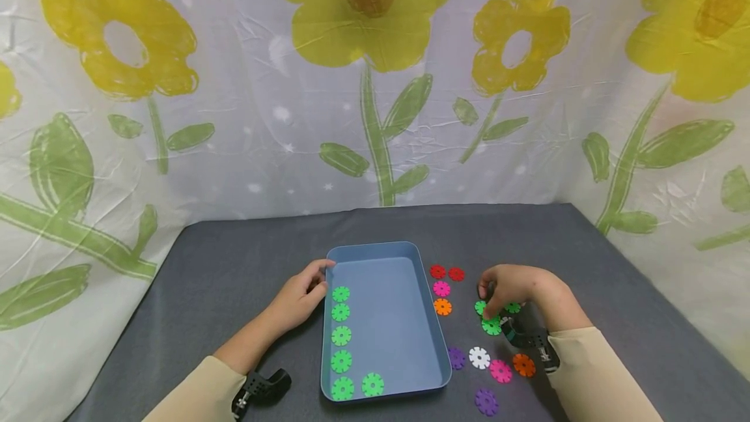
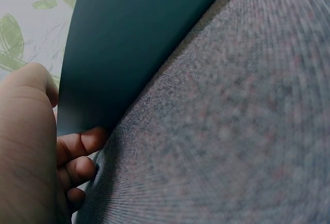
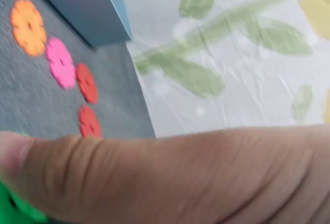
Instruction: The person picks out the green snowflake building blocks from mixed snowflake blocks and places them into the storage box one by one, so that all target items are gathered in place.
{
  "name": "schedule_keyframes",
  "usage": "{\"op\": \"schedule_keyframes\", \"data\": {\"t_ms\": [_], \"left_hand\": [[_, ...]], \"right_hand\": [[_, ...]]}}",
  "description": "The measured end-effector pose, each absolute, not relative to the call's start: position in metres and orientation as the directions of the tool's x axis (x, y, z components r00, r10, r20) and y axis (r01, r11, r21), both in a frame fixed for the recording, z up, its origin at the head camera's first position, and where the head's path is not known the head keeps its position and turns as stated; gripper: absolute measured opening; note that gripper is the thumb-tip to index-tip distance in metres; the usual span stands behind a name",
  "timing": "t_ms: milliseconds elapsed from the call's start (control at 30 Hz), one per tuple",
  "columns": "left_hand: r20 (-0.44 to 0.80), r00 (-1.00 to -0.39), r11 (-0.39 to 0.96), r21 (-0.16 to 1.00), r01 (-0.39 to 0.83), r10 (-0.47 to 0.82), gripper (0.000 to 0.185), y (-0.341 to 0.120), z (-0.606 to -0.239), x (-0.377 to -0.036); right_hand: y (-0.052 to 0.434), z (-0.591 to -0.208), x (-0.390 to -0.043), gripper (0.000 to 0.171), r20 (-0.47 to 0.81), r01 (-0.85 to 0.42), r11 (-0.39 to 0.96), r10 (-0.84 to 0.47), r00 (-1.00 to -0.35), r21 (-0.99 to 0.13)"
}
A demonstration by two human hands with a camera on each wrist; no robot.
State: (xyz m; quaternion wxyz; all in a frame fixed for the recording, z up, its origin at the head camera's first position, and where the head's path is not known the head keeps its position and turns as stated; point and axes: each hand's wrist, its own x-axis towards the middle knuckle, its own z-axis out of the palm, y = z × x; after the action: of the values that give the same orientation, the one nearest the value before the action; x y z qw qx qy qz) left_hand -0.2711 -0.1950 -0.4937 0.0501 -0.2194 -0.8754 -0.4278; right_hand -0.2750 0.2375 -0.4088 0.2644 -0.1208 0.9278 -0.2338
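Rests left hand on rim of blue tray at ten o'clock; curls right hand over green notched discs beyond three o'clock (cannot tell either grip's closure). Could snag two together through such close crowding.

Right hand partly hides green discs right of tray; grip unclear. Purple disc partly hidden at tray's right edge. Near edge of table cut off.

Pale, creased sheeting with yellow flowers and green leaves behind and beside a gray cloth-covered tabletop.
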Motion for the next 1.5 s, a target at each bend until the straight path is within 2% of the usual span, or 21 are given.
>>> {"op": "schedule_keyframes", "data": {"t_ms": [300,400,533,733,833,1033,1267,1500], "left_hand": [[0.282,-0.894,0.541,0.718,0.438,0.349,0.041,-0.195,-0.492,-0.272],[0.283,-0.894,0.538,0.721,0.438,0.348,0.041,-0.195,-0.492,-0.272],[0.287,-0.891,0.530,0.724,0.441,0.351,0.040,-0.195,-0.492,-0.271],[0.294,-0.889,0.536,0.716,0.448,0.351,0.040,-0.195,-0.491,-0.271],[0.295,-0.888,0.535,0.716,0.449,0.352,0.040,-0.195,-0.491,-0.271],[0.290,-0.890,0.536,0.717,0.446,0.352,0.040,-0.195,-0.491,-0.270],[0.295,-0.891,0.540,0.714,0.446,0.345,0.041,-0.195,-0.492,-0.271],[0.297,-0.888,0.538,0.712,0.452,0.352,0.041,-0.195,-0.492,-0.271]], "right_hand": [[0.225,-0.404,-0.272,0.023,-0.390,-0.172,0.886,-0.354,-0.850,-0.430],[0.222,-0.399,-0.272,0.027,-0.345,-0.201,0.882,-0.364,-0.865,-0.427],[0.216,-0.390,-0.271,0.027,-0.215,-0.297,0.848,-0.420,-0.881,-0.439],[0.197,-0.376,-0.260,0.024,0.051,-0.474,0.802,-0.491,-0.870,-0.364],[0.185,-0.374,-0.252,0.026,0.162,-0.533,0.776,-0.510,-0.845,-0.337],[0.160,-0.375,-0.237,0.026,0.332,-0.661,0.689,-0.574,-0.748,-0.297],[0.128,-0.389,-0.221,0.023,0.337,-0.751,0.615,-0.673,-0.658,-0.240],[0.102,-0.417,-0.209,0.020,0.268,-0.775,0.587,-0.727,-0.632,-0.235]]}}
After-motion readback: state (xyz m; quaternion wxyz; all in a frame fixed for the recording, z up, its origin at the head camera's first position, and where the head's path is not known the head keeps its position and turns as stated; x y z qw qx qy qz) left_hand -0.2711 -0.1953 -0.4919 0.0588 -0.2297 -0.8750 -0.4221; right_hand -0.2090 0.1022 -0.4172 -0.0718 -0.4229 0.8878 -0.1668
